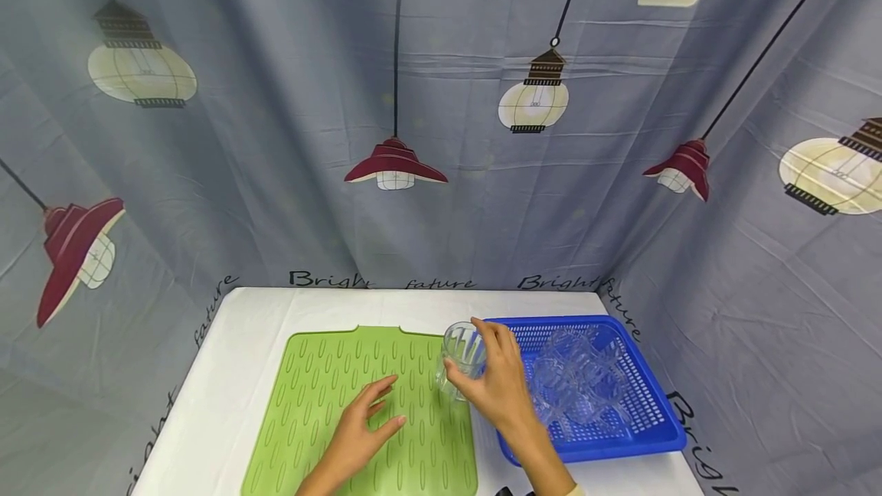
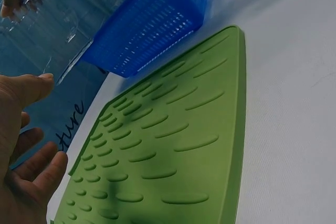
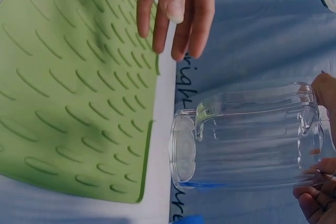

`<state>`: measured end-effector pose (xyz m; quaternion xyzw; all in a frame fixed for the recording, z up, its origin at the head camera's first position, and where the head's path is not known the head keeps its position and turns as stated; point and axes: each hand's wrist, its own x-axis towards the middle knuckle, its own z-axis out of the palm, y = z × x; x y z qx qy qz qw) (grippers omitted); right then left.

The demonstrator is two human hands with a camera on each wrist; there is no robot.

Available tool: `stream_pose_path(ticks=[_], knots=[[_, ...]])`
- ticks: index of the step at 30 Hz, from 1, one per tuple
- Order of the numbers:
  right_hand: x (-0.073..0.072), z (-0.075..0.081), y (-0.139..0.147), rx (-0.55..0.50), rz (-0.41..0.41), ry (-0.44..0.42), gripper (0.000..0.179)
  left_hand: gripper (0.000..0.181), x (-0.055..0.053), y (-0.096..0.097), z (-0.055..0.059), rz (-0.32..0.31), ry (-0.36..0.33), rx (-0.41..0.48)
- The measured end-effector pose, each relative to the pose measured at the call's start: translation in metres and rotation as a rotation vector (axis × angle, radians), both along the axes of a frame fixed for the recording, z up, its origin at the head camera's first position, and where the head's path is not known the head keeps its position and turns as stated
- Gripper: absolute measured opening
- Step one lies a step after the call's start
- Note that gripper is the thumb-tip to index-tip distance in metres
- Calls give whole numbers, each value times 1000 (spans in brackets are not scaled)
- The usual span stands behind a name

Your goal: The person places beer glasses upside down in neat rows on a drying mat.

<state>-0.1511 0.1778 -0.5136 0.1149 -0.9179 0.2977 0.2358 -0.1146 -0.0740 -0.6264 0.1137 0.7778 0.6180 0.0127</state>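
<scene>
My right hand (image 1: 501, 377) grips a clear glass mug (image 1: 460, 350) between thumb and fingers, above the right edge of a green ridged mat (image 1: 393, 396). In the right wrist view the mug (image 3: 252, 142) lies sideways across the picture, held at one end, with what looks like a handle along its side. My left hand (image 1: 358, 431) hovers over the mat, fingers relaxed and apart from the mug. The left wrist view shows its spread thumb and fingers (image 2: 39, 169) with nothing between them.
A blue perforated basket (image 1: 592, 450) stands to the right of the mat, with several clear glass mugs (image 1: 579, 373) heaped inside. Both stand on a white-covered table (image 1: 207, 404). A grey-blue curtain (image 1: 296, 197) printed with lamps surrounds it at the back and sides.
</scene>
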Motion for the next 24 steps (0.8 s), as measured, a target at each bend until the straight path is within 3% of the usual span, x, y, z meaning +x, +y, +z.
stream_pose_path(ticks=[9,17,24], knots=[[5,0,-13,3,28,-31,83,66,-2,4,1,-27,-67,20],[11,-6,-25,42,96,-5,82,66,-2,8,2,-8,-45,9],[17,-9,-34,59,125,20,82,74,-1,9,3,-30,-9,-19]])
